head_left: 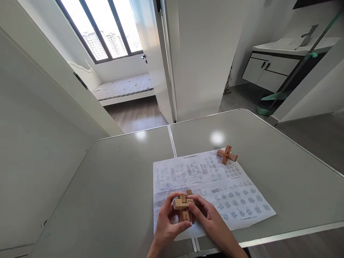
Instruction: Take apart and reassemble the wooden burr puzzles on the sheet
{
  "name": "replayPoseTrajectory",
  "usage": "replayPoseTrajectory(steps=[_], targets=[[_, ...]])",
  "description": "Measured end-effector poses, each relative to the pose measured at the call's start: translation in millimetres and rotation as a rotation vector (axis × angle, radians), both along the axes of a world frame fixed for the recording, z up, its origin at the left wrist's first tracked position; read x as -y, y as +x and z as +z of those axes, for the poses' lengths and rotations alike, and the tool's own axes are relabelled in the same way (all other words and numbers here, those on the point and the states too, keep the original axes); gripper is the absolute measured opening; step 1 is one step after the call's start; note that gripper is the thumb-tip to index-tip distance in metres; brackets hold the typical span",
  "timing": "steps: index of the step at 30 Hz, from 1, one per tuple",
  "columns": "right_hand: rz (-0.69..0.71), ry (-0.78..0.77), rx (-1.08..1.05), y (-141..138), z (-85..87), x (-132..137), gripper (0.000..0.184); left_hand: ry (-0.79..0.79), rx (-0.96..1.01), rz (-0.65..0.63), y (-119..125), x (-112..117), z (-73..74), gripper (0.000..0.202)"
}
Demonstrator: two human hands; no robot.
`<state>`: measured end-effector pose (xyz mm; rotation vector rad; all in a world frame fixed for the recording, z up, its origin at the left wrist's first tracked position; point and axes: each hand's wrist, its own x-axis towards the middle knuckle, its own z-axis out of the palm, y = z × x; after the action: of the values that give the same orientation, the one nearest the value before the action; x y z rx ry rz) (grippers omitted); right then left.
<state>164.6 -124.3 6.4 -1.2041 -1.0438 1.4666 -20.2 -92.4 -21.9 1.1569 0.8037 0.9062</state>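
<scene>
Between my two hands is a wooden burr puzzle (181,204), made of interlocking light and darker brown sticks. My left hand (167,223) wraps round its left side, thumb at the lower end and fingers behind the top. On the other side my right hand (206,214) grips it, with a fingertip against the front of a light stick. Under both hands lies a printed instruction sheet (199,182) covered with small assembly drawings. A second wooden puzzle (227,154), cross-shaped, rests on the sheet's far right corner. Parts of the held puzzle are hidden by my fingers.
The grey table (115,190) has a metal seam running down its middle and a metal edge. Behind it stand a half-open door (158,61) and a bed (126,86) under a window. A washbasin cabinet (271,68) is at the far right.
</scene>
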Motion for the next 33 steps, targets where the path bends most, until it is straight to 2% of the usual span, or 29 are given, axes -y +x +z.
replayPoseTrajectory(steps=[4, 9, 21, 27, 33], targets=[[-0.032, -0.005, 0.026, 0, 1.0, 2, 0.049, -0.006, 0.008, -0.056, 2, 0, 14.7, 0.066], [-0.074, 0.005, 0.107, -2, 5.2, 5, 0.045, 0.025, -0.127, 0.009, 3, -2, 26.6, 0.053], [-0.086, 0.024, 0.135, -5, 2.9, 4, 0.046, 0.062, -0.226, 0.025, 4, -5, 29.8, 0.050], [-0.084, 0.039, 0.131, -6, 0.3, 5, 0.043, 0.038, -0.187, -0.013, 4, -4, 32.7, 0.047], [-0.053, 0.054, 0.116, -8, 5.1, 5, 0.040, 0.015, -0.128, -0.026, 2, -5, 28.1, 0.046]])
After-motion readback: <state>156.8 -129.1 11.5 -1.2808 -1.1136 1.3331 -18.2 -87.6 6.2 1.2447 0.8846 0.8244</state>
